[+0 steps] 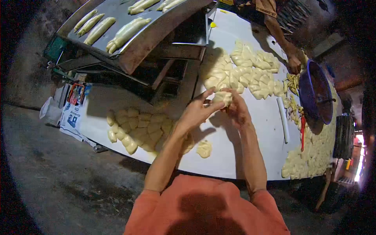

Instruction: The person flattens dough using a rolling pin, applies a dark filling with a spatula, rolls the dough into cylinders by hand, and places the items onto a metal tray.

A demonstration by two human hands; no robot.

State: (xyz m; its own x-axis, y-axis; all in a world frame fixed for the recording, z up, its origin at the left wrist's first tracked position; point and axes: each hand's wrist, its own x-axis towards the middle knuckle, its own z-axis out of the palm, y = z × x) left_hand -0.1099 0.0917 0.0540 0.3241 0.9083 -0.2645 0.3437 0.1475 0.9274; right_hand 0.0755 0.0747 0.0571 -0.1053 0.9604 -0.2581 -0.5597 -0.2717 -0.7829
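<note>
A soft pale piece of dough is held up over the white table between my two hands. My left hand has its thumb and fingers closed on the near left side of it. From the other side, my right hand curls round the same piece, its fingertips partly hidden. A small flattened dough disc lies on the table near me, right of my left forearm. Left of that forearm, rounded dough pieces sit packed together in shadow. More glossy dough pieces spread over the table beyond my hands.
A metal tray of long dough rolls stands on a rack at upper left. To the right are a white rod, a red-handled tool, yellow strips and a purple basin. A co-worker's hand reaches in beside the basin.
</note>
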